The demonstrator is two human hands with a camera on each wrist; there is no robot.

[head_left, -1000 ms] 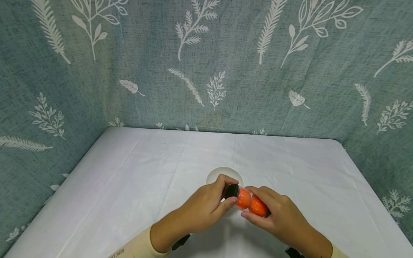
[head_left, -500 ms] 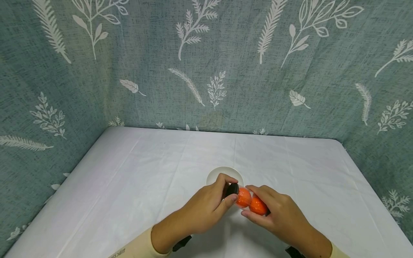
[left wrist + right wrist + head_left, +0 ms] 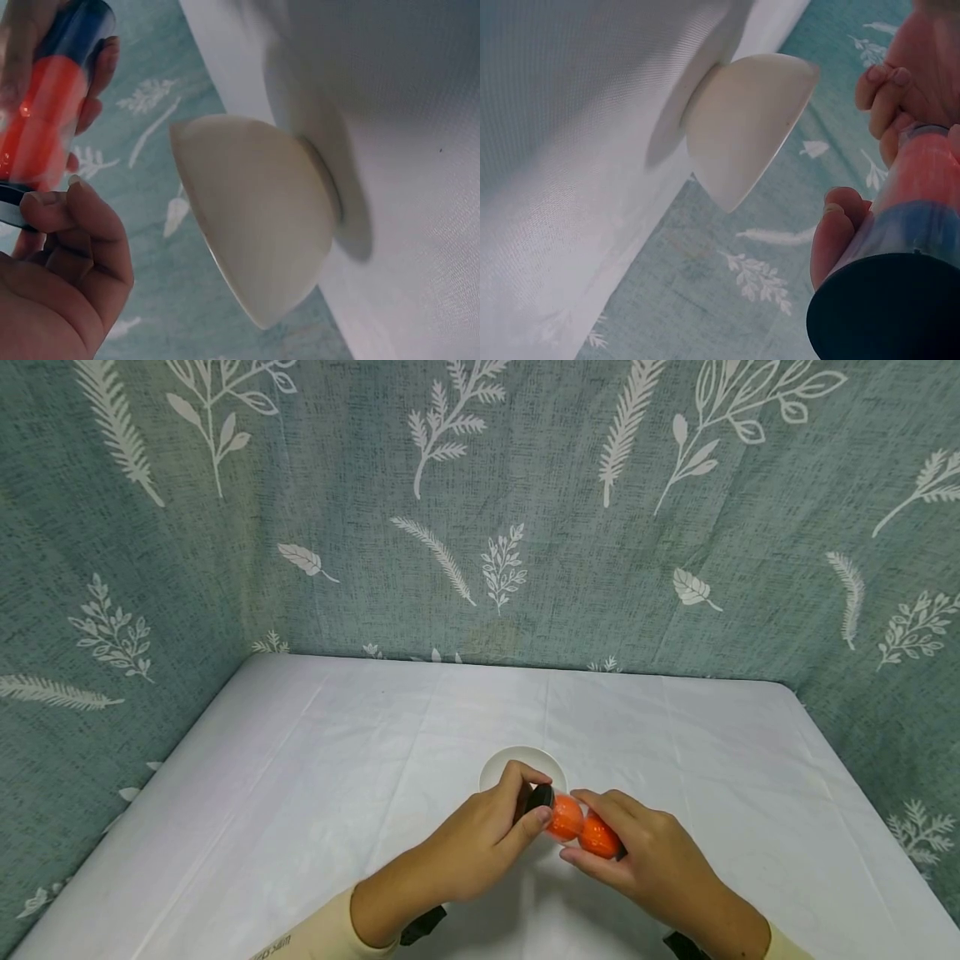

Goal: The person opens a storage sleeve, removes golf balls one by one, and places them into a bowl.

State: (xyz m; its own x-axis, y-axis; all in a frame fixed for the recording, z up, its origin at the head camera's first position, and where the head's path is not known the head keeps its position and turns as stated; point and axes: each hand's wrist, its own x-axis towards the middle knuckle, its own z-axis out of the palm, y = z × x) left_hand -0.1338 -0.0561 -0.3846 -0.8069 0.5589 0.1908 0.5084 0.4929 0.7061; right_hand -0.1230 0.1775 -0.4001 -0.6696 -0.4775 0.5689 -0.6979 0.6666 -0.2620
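Note:
Both hands hold a clear tube point(image 3: 582, 828) with two orange balls inside, level above the table just in front of a white bowl point(image 3: 504, 765). My left hand point(image 3: 537, 802) pinches the black cap point(image 3: 540, 795) at the tube's left end between thumb and fingers. My right hand point(image 3: 576, 828) grips the tube's body from the right. In the left wrist view the tube point(image 3: 43, 112) shows orange by my curled fingers point(image 3: 52, 217), beside the bowl point(image 3: 255, 217). The right wrist view shows the tube's dark end point(image 3: 889, 307), my thumb point(image 3: 836, 225) and the bowl point(image 3: 742, 127).
A white cloth covers the table point(image 3: 315, 793). Teal fabric with a white leaf print point(image 3: 480, 510) walls it in at the back and on both sides. The bowl stands alone near the middle.
Hands and tube have drifted slightly away from me, toward the bowl. Less of the black cap shows between the left fingers. The grips are the same.

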